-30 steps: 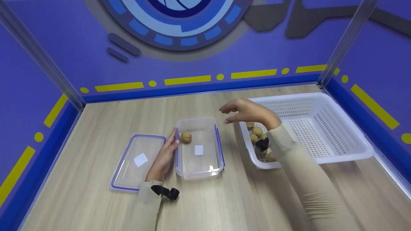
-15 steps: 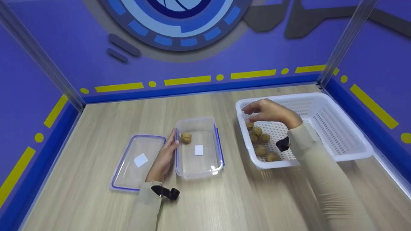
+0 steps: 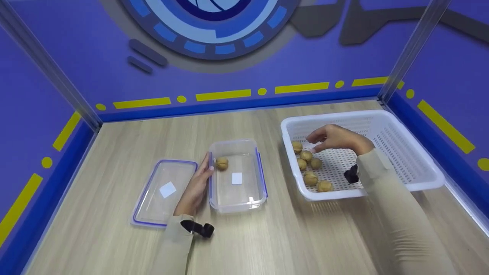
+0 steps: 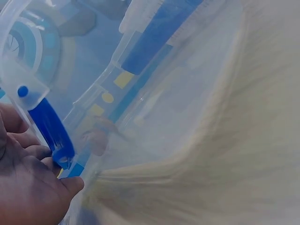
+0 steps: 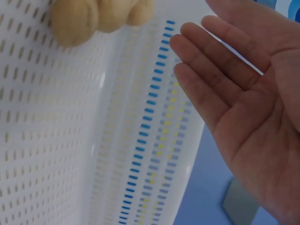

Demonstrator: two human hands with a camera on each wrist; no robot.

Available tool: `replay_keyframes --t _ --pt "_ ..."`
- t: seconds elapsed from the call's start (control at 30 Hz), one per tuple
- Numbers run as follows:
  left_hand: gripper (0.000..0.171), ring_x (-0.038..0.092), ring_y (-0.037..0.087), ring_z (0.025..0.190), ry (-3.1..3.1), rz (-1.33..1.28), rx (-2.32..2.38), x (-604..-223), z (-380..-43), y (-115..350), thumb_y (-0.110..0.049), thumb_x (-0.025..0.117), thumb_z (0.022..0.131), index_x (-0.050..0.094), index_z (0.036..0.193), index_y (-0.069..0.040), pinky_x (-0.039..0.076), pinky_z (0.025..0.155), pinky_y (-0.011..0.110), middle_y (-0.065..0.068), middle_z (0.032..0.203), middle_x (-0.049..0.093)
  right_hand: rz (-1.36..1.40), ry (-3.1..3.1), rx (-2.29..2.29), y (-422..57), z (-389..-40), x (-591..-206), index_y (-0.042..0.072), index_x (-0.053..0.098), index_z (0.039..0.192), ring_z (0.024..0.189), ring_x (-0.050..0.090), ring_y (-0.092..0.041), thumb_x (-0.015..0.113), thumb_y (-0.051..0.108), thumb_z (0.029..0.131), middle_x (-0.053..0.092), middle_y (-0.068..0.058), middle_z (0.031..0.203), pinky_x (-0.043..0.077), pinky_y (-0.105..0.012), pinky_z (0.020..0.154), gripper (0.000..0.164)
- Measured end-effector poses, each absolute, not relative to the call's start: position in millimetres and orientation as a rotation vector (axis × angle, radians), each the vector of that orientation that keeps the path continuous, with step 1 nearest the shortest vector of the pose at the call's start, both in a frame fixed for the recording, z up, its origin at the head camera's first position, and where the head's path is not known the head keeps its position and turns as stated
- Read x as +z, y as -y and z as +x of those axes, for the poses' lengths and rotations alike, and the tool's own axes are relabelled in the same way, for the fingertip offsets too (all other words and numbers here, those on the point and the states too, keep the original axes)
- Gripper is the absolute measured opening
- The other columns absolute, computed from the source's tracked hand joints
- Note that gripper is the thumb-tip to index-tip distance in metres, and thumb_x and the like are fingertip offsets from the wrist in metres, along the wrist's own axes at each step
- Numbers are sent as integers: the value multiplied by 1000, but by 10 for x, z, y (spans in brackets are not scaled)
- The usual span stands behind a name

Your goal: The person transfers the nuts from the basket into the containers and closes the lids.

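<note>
In the head view, my left hand holds the left side of a clear plastic food container with blue edging, its thumb at the rim. The left wrist view has that thumb and the fingers about a blue clip. One walnut sits inside the container near its left wall. My right hand hovers within the white plastic basket, above several walnuts along its left side. The right wrist view shows the palm and extended fingers with nothing in them.
The container's lid, with a white label, lies flat on the wooden table left of the container, partly under my left wrist. Blue-purple panels enclose the back and both sides. The basket stands near the right panel.
My right hand has moved right and slightly down, from between the container and the basket to over the walnuts inside the basket. The left hand and container have stayed put.
</note>
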State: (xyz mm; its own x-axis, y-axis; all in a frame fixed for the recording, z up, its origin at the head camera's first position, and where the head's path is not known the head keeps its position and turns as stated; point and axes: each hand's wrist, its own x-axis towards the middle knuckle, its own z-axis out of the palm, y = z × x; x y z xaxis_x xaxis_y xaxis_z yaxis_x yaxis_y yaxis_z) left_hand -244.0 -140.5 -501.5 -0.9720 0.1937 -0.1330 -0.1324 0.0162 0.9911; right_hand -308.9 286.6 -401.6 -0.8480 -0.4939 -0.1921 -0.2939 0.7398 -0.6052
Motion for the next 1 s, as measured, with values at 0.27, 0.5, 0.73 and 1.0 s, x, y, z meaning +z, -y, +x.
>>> replay_keyframes --t 0.27,0.5,0.73,1.0 --pt "59 -7 25 150 -2046 73 2076 -5027 -2445 1408 -17 36 103 9 156 -16 -6 122 42 5 163 -2 -538 -2571 -796 -2971 -3077 -4130 -4 62 123 110 63 -36 73 9 82 66 -21 120 53 -47 93 45" --pt "60 -7 26 150 -2055 86 2068 -5030 -2448 1407 -19 37 103 8 156 -15 -5 123 43 6 163 -1 -450 -2533 -724 -2984 -3068 -4219 0 65 119 110 63 -34 77 16 79 67 -18 117 50 -49 97 44" --pt "59 -7 25 150 -2068 60 2061 -5025 -2443 1397 -19 37 103 10 156 -17 -5 122 43 5 164 -1 -456 -2521 -588 -2936 -3073 -4252 5 69 112 105 65 -30 78 18 78 70 -12 111 52 -48 94 37" --pt "59 -6 25 150 -2065 52 2058 -5023 -2446 1395 -20 37 103 10 156 -18 -5 123 43 4 164 -1 -388 -2454 -550 -2880 -3078 -4274 9 70 108 101 64 -24 76 10 76 70 -8 107 50 -48 95 33"
